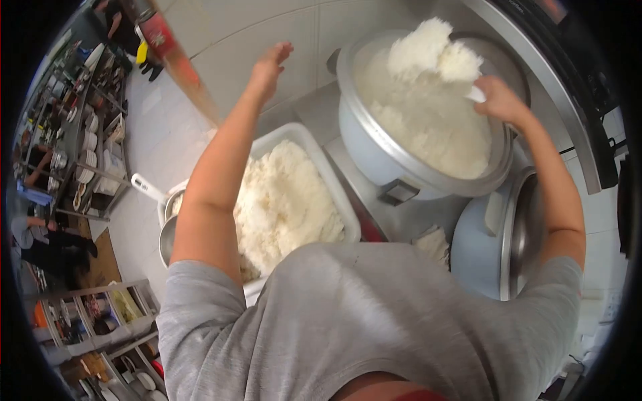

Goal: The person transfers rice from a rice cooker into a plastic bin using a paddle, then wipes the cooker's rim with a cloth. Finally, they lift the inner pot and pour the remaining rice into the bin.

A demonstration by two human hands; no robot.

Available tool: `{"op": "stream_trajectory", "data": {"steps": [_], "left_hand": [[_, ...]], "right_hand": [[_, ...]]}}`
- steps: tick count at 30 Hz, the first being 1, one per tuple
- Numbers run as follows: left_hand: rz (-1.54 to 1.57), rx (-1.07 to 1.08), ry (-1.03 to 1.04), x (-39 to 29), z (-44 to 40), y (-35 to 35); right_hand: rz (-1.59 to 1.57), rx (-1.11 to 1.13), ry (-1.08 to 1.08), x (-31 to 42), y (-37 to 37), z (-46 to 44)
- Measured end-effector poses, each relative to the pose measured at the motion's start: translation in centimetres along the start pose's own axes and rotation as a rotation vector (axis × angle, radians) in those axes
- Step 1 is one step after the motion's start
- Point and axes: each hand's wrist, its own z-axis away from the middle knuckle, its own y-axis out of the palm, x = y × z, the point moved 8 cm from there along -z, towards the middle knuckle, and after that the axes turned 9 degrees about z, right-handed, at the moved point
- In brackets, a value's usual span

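Observation:
My right hand is closed round the white handle of a rice paddle. A big clump of white rice sits on the paddle, hiding its blade. Beneath it, a large rice cooker is filled with steaming rice. My left hand is raised to the left of the cooker, fingers stretched out and holding nothing. Below my left forearm, a white tub holds a heap of cooked rice.
A second rice cooker stands at right, near a crumpled cloth. A white-handled metal scoop lies by the tub. Overhead at right runs a metal-edged unit. Shelves of dishes and other people are at left.

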Motion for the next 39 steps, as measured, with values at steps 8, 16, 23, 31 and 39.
{"op": "stream_trajectory", "data": {"steps": [8,16,23,31,39], "left_hand": [[-0.074,-0.077,0.005,-4.1,5.8,-10.6],[-0.008,-0.205,-0.012,-5.8,13.3,-16.7],[0.053,-0.225,-0.018,-5.7,15.3,-18.4],[0.017,-0.123,-0.011,-6.4,14.2,-15.7],[-0.011,-0.104,-0.016,-5.7,12.7,-14.2]], "right_hand": [[0.055,0.097,-0.182,14.8,-0.5,0.7],[0.55,0.188,-0.249,31.9,21.0,-4.2],[0.848,0.207,-0.451,42.8,24.9,-0.2],[0.392,0.054,-0.257,35.6,17.8,0.5],[0.689,0.238,-0.262,41.0,24.6,3.1]]}}
